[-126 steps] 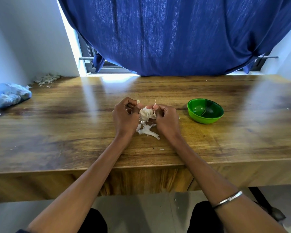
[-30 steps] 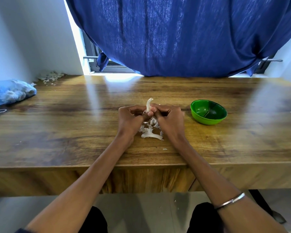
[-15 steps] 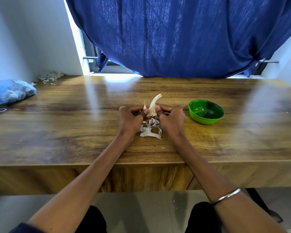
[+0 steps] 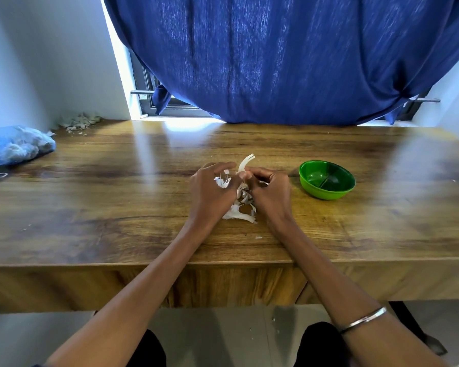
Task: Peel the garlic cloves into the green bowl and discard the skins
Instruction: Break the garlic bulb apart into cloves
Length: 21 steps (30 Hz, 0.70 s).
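A: Where are the hands seen?

B: Both are held together over the middle of the tabletop (image 4: 117,197), toward its near edge. The left hand (image 4: 210,192) is loosely spread, and a scrap of white skin (image 4: 222,182) is caught at its fingers. The right hand (image 4: 269,192) is curled, and a garlic stem (image 4: 245,162) is pinched at its fingertips; the curved stem is seen sticking up and away from the person.

A: And the garlic itself?

B: A heap of skins (image 4: 240,210) is seen on the tabletop between and just under the two hands. Whether a clove is held inside the right hand cannot be told.

A: Where is the bowl placed?

B: The green bowl (image 4: 327,179) is set upright on the tabletop, near the right hand, on its right. Nothing can be made out inside it.

A: What else is carried by the tabletop?

B: A blue bag (image 4: 13,148) is laid at the left edge, and a pile of skins (image 4: 78,121) is gathered in the far left corner. A blue curtain (image 4: 276,59) is hung behind the far edge. A bangle (image 4: 363,319) is worn on the right wrist.
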Each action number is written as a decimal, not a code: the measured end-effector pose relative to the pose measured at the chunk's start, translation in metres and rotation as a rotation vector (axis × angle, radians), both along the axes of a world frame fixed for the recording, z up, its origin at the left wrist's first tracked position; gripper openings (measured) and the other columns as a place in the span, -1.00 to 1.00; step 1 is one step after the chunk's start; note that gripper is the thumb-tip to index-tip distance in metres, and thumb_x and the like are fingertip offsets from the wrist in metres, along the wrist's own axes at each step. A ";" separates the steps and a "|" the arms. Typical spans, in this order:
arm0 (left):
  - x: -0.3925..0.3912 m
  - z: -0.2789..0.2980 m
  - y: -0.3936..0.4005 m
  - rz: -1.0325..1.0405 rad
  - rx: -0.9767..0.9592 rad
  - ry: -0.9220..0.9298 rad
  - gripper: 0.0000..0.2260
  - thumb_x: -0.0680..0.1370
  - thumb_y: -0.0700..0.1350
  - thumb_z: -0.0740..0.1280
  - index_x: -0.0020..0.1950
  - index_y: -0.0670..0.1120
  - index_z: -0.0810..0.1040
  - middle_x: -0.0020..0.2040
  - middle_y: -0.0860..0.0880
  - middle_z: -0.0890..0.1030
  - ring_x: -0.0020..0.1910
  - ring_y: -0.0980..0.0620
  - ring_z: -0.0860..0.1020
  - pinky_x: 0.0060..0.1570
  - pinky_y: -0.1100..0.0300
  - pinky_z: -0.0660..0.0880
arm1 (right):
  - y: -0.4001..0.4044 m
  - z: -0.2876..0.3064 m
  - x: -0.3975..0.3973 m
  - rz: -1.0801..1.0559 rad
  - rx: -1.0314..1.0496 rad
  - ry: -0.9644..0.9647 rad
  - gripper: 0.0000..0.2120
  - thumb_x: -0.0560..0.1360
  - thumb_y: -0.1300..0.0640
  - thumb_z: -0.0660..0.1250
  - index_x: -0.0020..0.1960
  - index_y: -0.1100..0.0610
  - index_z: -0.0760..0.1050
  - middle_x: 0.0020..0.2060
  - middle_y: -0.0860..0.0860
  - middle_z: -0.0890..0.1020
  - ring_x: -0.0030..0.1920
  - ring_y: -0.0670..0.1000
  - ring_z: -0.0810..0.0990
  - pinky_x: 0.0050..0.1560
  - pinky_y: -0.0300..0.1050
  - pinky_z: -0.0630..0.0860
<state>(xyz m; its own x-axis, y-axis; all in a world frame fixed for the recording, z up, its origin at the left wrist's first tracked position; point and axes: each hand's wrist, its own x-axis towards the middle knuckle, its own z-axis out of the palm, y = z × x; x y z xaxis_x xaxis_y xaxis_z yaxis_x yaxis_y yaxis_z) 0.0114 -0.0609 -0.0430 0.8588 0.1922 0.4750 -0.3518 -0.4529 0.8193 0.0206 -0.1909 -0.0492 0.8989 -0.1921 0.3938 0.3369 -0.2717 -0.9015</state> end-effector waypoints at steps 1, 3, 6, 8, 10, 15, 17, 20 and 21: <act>-0.001 0.000 0.001 -0.035 -0.021 0.032 -0.72 0.47 0.08 0.54 0.14 0.03 0.73 0.02 0.12 0.73 -0.01 0.21 0.66 0.06 0.08 0.63 | 0.000 0.000 0.000 0.013 0.007 0.004 -0.84 0.54 0.23 0.44 0.10 0.19 0.71 -0.05 -0.01 0.75 -0.07 -0.21 0.69 -0.09 -0.35 0.58; -0.001 0.001 0.002 -0.095 -0.085 0.074 -0.75 0.44 0.02 0.58 0.09 0.01 0.74 -0.07 0.12 0.74 -0.09 0.20 0.69 0.01 0.04 0.66 | 0.000 0.001 -0.002 0.040 0.027 0.007 -0.84 0.53 0.26 0.44 0.09 0.17 0.71 -0.06 -0.03 0.75 -0.09 -0.22 0.70 -0.13 -0.37 0.57; 0.001 0.001 0.004 -0.105 -0.215 0.116 -0.77 0.37 -0.07 0.64 -0.02 0.00 0.75 -0.12 0.10 0.74 -0.10 0.17 0.71 0.00 0.06 0.67 | 0.001 0.001 -0.003 0.047 0.050 0.011 -0.86 0.50 0.26 0.48 0.03 0.11 0.72 -0.11 -0.08 0.75 -0.09 -0.22 0.70 -0.10 -0.35 0.59; 0.002 0.001 0.006 -0.107 -0.281 0.161 -0.78 0.32 -0.09 0.66 -0.08 -0.01 0.74 -0.14 0.08 0.75 -0.10 0.13 0.71 -0.01 0.05 0.68 | 0.001 0.002 -0.005 0.040 0.031 0.014 -0.86 0.48 0.25 0.49 0.01 0.08 0.72 -0.16 -0.14 0.74 -0.13 -0.24 0.70 -0.15 -0.39 0.56; 0.003 0.000 0.008 -0.101 -0.324 0.200 -0.78 0.31 -0.11 0.67 -0.12 -0.06 0.73 -0.17 0.05 0.74 -0.13 0.10 0.71 -0.06 0.07 0.68 | 0.002 0.003 -0.007 0.038 0.013 0.024 -0.86 0.48 0.22 0.51 0.01 0.05 0.72 -0.21 -0.20 0.71 -0.17 -0.26 0.69 -0.19 -0.41 0.55; 0.005 -0.001 0.010 -0.085 -0.344 0.218 -0.76 0.30 -0.11 0.67 -0.09 -0.08 0.74 -0.21 0.00 0.74 -0.17 0.04 0.72 -0.11 0.04 0.68 | 0.001 0.004 -0.006 0.054 0.018 0.066 -0.87 0.48 0.18 0.52 0.00 0.02 0.72 -0.20 -0.21 0.72 -0.18 -0.23 0.70 -0.16 -0.31 0.62; 0.005 -0.002 0.009 -0.095 -0.334 0.226 -0.74 0.32 -0.12 0.66 -0.03 -0.10 0.75 -0.19 0.01 0.74 -0.16 0.08 0.72 -0.08 0.08 0.68 | 0.000 0.004 -0.005 0.044 0.007 0.067 -0.88 0.48 0.19 0.52 0.00 0.04 0.73 -0.18 -0.17 0.72 -0.19 -0.24 0.70 -0.21 -0.35 0.60; 0.006 -0.001 0.008 -0.098 -0.322 0.240 -0.67 0.34 -0.16 0.65 0.06 -0.15 0.74 -0.16 0.02 0.75 -0.13 0.12 0.71 -0.04 0.10 0.67 | -0.002 0.003 -0.005 0.024 0.023 0.088 -0.88 0.49 0.21 0.50 0.01 0.07 0.73 -0.20 -0.22 0.70 -0.23 -0.32 0.66 -0.26 -0.45 0.52; 0.006 -0.001 0.008 -0.096 -0.325 0.241 -0.66 0.33 -0.17 0.65 0.08 -0.16 0.73 -0.15 0.02 0.75 -0.12 0.12 0.71 -0.03 0.12 0.67 | -0.002 0.002 -0.004 0.016 0.031 0.095 -0.88 0.49 0.21 0.50 0.01 0.06 0.72 -0.19 -0.23 0.69 -0.22 -0.34 0.65 -0.25 -0.46 0.52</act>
<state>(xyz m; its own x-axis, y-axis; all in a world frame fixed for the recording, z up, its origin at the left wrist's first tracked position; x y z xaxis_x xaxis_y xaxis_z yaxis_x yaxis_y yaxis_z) 0.0173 -0.0530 -0.0440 0.9593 0.2125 0.1859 -0.1604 -0.1315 0.9783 0.0166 -0.1933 -0.0473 0.9348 -0.1887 0.3008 0.2536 -0.2383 -0.9375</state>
